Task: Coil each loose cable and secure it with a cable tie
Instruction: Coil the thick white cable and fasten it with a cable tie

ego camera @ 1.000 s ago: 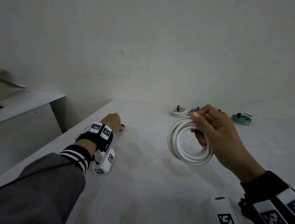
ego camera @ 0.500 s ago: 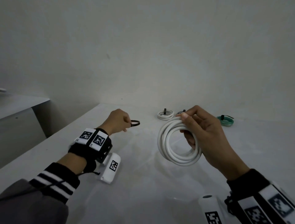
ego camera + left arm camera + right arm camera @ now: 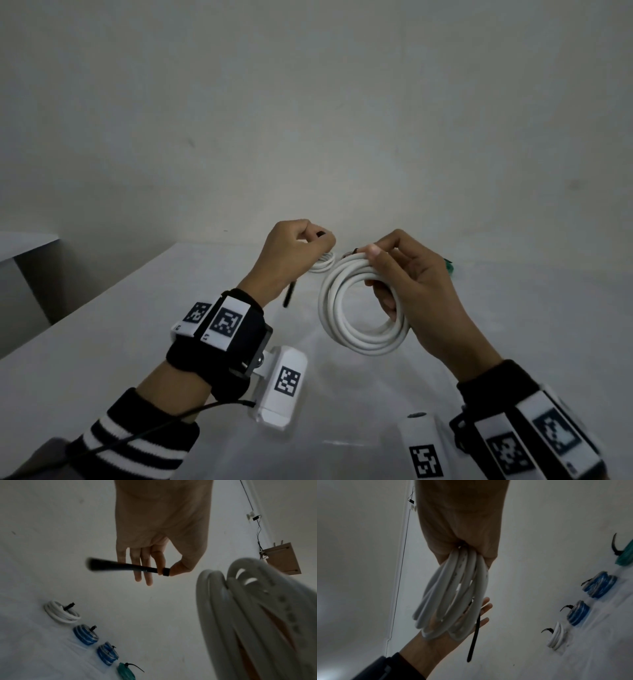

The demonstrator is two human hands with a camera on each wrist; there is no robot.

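My right hand (image 3: pixel 407 274) grips a thick white cable coil (image 3: pixel 356 322) at its top right, holding it upright above the table; the same coil (image 3: pixel 453 596) hangs from that hand in the right wrist view. My left hand (image 3: pixel 294 253) is raised just left of the coil and pinches a black cable tie (image 3: pixel 126 566) by its head between thumb and forefinger. The tie's tail (image 3: pixel 287 297) sticks out below the hand. In the left wrist view the coil (image 3: pixel 240 612) is close on the right.
Along the back of the white table (image 3: pixel 171 342) lies a row of tied coils: a small white one (image 3: pixel 60 613), two blue ones (image 3: pixel 86 634) (image 3: pixel 107 653) and a green one (image 3: pixel 126 672). A grey ledge (image 3: pixel 24 240) stands at the far left.
My left hand has lifted from the table's left side with the black tie and moved right, up to the coil. The right hand has kept holding the coil.
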